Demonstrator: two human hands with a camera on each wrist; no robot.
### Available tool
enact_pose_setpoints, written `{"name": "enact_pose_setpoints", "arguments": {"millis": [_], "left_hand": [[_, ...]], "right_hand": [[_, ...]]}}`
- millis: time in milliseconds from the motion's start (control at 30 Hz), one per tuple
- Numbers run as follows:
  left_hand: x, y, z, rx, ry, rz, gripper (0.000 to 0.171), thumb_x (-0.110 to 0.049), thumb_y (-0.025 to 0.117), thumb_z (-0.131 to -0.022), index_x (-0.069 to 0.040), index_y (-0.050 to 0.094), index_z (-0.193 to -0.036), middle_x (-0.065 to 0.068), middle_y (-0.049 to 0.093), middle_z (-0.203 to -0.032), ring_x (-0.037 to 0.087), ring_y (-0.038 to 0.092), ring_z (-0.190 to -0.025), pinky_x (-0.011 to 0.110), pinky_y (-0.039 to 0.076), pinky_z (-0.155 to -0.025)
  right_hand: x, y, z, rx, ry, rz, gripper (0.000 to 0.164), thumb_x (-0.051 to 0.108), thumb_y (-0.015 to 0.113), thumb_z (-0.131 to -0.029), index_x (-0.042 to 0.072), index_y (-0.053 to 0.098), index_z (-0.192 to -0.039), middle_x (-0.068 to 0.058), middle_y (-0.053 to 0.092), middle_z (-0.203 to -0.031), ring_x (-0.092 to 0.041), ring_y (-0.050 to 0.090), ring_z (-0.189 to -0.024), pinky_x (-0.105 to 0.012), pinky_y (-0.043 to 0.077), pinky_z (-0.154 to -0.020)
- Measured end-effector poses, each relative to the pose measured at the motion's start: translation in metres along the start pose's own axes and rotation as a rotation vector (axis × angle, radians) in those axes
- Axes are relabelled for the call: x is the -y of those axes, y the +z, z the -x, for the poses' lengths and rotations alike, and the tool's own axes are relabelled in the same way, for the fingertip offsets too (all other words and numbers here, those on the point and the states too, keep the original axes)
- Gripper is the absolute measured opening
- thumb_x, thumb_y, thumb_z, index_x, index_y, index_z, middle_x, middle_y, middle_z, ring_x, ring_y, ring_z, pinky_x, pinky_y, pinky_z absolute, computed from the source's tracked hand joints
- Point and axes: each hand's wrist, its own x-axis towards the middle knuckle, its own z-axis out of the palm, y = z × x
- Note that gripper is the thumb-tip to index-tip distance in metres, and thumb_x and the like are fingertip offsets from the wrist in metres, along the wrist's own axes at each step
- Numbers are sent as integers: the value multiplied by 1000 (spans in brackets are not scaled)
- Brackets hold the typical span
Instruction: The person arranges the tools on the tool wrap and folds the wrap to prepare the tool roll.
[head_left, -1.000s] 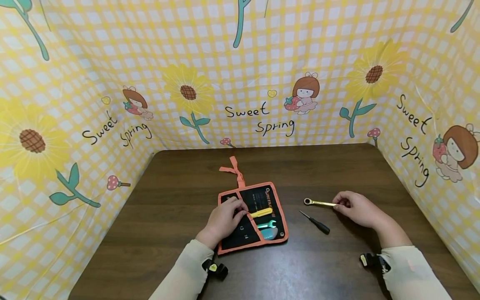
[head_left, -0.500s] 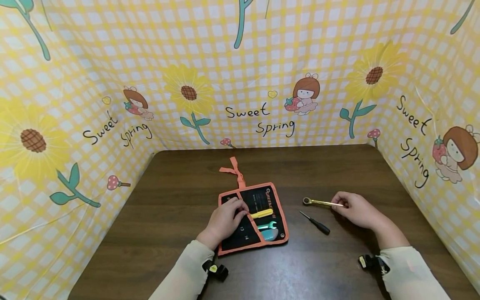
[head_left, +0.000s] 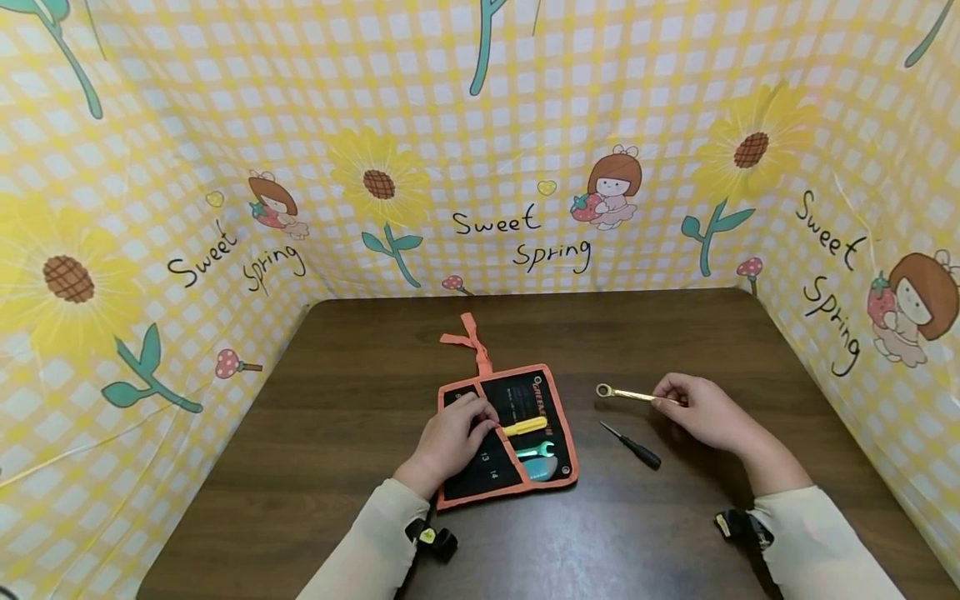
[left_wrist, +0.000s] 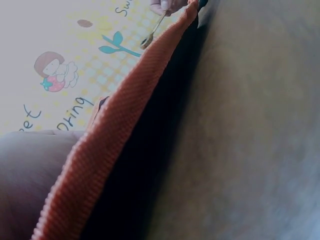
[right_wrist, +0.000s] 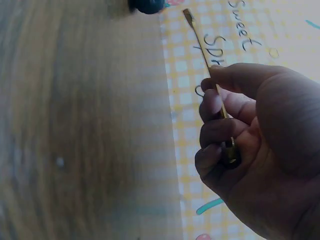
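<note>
My right hand [head_left: 701,411] grips a gold ratcheting combination wrench [head_left: 628,393], its ring end pointing left. In the right wrist view the wrench [right_wrist: 204,47] runs through the curled fingers, the thumb on its shaft. On the table lies a black tool pouch [head_left: 465,479] with orange trim. My left hand [head_left: 448,437] pinches the pouch's slanted pocket edge between thumb and fingers. From the pocket, a yellow-handled tool [head_left: 525,427], a green open-ended wrench [head_left: 536,451] and a light-blue piece [head_left: 540,469] stick out. In the left wrist view the pouch's orange trim [left_wrist: 117,112] partly hides the hand.
A black-handled screwdriver [head_left: 641,452] lies between the pouch and my right hand. The pouch's orange tie strap [head_left: 474,342] stretches toward the back of the brown table [head_left: 360,342]. A yellow checked cloth [head_left: 450,108] surrounds the table at the back and sides.
My right hand has moved slightly left and away from me with the wrench, which shifts toward the pouch. My left hand and the pouch have stayed in place.
</note>
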Motion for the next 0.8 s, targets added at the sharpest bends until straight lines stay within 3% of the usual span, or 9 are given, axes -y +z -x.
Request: {"name": "enact_pose_setpoints", "arguments": {"millis": [800], "left_hand": [[-1,0,0,-49,6,6,10,-28,72,-102,-38,71,-100,-18,59,-107,3,63,-94,32,55,-77]], "right_hand": [[17,9,-23,-9,-75,53,6,17,72,-101,13,72,-97,5,63,-81,-15,56,-73,-31,46,-66]]}}
